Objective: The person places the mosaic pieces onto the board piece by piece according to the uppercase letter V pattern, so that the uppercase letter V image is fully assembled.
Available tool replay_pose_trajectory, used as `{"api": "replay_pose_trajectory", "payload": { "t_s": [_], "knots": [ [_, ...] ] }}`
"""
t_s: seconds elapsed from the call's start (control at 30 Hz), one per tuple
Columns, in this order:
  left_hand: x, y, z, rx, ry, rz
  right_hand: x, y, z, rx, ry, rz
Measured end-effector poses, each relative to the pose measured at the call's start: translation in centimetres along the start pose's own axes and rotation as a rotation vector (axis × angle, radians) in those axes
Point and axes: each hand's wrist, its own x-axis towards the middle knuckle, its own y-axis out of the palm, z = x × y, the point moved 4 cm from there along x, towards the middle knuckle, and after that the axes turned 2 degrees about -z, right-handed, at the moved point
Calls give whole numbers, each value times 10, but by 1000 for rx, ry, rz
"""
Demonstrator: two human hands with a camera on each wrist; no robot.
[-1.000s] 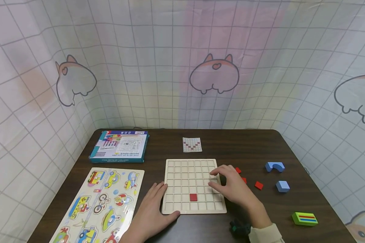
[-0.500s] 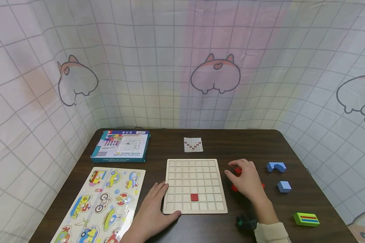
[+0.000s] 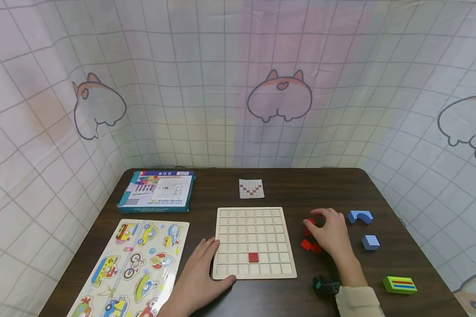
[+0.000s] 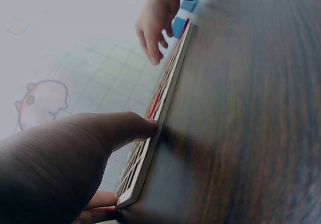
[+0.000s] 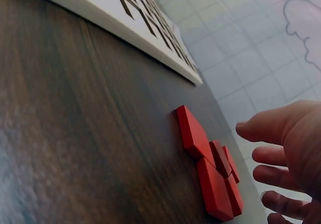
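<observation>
A pale wooden grid board [image 3: 238, 237] lies on the dark table, one red square tile [image 3: 253, 257] set in a lower cell. My left hand [image 3: 200, 273] rests against the board's near-left corner, fingers along the left edge. In the left wrist view the thumb [image 4: 133, 126] presses the near rim. Right of the board, my right hand [image 3: 332, 231] hovers at a cluster of loose red tiles [image 3: 306, 245], partly covering them. The right wrist view shows several red tiles [image 5: 214, 189] touching one another, with the relaxed fingers apart from them and holding nothing.
A small pattern card [image 3: 251, 189] lies behind the board. At left are a flat box [image 3: 156, 191] and a vehicle puzzle board [image 3: 128, 268]. On the right sit a blue arch block [image 3: 360, 216], a blue block [image 3: 370, 242] and a green striped block [image 3: 399, 285].
My right hand has moved right, from over the board's right edge to the red tiles. The separate tile seen farther right no longer shows there. My left hand has stayed put.
</observation>
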Motion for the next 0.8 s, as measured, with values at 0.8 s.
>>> {"api": "replay_pose_trajectory", "payload": {
  "t_s": [0.8],
  "knots": [
    [0, 0, -1, -4, -10, 11, 1, 8, -12, -48, 80, -8]
  ]
}}
